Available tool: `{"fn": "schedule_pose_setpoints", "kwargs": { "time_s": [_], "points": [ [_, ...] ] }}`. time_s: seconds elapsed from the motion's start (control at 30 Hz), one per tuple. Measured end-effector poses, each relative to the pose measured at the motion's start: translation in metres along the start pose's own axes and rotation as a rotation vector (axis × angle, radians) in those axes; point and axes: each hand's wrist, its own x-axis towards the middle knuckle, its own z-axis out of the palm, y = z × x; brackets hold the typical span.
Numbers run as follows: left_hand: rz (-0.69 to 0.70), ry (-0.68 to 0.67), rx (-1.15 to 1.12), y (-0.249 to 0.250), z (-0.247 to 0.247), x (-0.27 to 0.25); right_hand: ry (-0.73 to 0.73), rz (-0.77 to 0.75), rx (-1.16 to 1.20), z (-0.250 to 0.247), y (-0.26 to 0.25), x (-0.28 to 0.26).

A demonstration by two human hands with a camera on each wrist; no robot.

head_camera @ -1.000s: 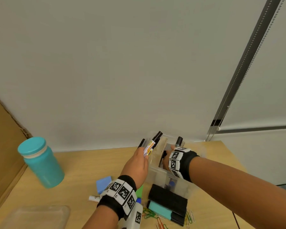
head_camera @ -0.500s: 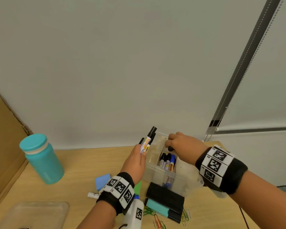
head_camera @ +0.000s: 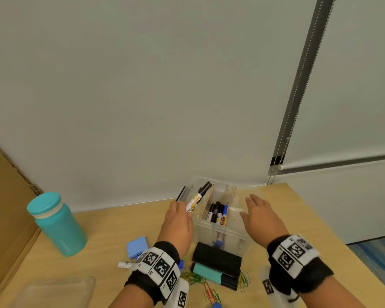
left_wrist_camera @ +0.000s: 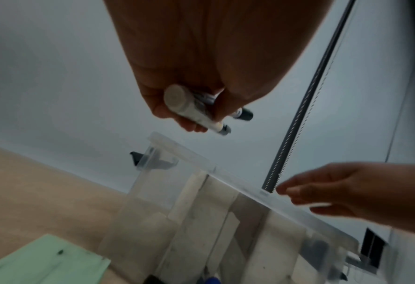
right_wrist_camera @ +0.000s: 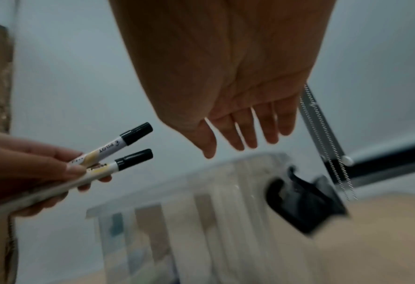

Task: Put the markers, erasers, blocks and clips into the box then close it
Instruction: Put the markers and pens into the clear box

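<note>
My left hand (head_camera: 180, 215) (left_wrist_camera: 189, 107) grips two white markers with black caps (head_camera: 198, 197) (right_wrist_camera: 119, 151) just left of the clear plastic box (head_camera: 242, 238) (left_wrist_camera: 238, 190). Several markers (head_camera: 218, 214) stand in the box's middle compartment. My right hand (head_camera: 257, 213) (right_wrist_camera: 238, 130) hovers over the box's right compartment, fingers straight, holding nothing. In front of the box lie a black eraser (head_camera: 217, 258), a teal-and-black eraser (head_camera: 211, 275) and several coloured paper clips (head_camera: 209, 292). A blue block (head_camera: 137, 246) and a white marker (head_camera: 125, 264) lie to the left.
A teal bottle (head_camera: 58, 223) stands at the left of the wooden table (head_camera: 111, 227). The clear lid (head_camera: 53, 292) lies at the front left. Brown cardboard (head_camera: 5, 192) lines the left edge. A blind's bead chain (head_camera: 273, 172) hangs at the back right.
My right hand drew back from the box's middle compartment to its right side and opened, leaving a marker in the box. My left hand stays beside the box with its two markers.
</note>
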Motion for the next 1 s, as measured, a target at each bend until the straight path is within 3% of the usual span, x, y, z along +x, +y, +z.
{"fn": "schedule_pose_setpoints", "kwargs": {
  "time_s": [0.13,0.3,0.47,0.6,0.9,1.0],
  "points": [
    [-0.036,-0.095,0.083,0.031,0.01,0.011,-0.019,0.132,0.126,0.028,0.01,-0.011],
    [-0.102,-0.221,0.237,0.051,0.036,0.045,0.049,0.151,0.243,0.038,0.006,-0.012],
    [-0.193,-0.242,0.266,0.051,0.042,0.058,0.047,0.141,0.227,0.04,0.008,-0.012],
    [-0.107,-0.264,0.309,0.053,0.047,0.049,0.036,0.135,0.196,0.039,0.007,-0.013],
    [0.026,-0.065,0.094,0.025,0.009,0.008,-0.001,0.138,0.162,0.037,0.008,-0.013],
    [0.021,-0.03,0.065,0.005,-0.003,-0.014,0.079,0.03,0.074,0.028,0.0,-0.019]
  ]
}}
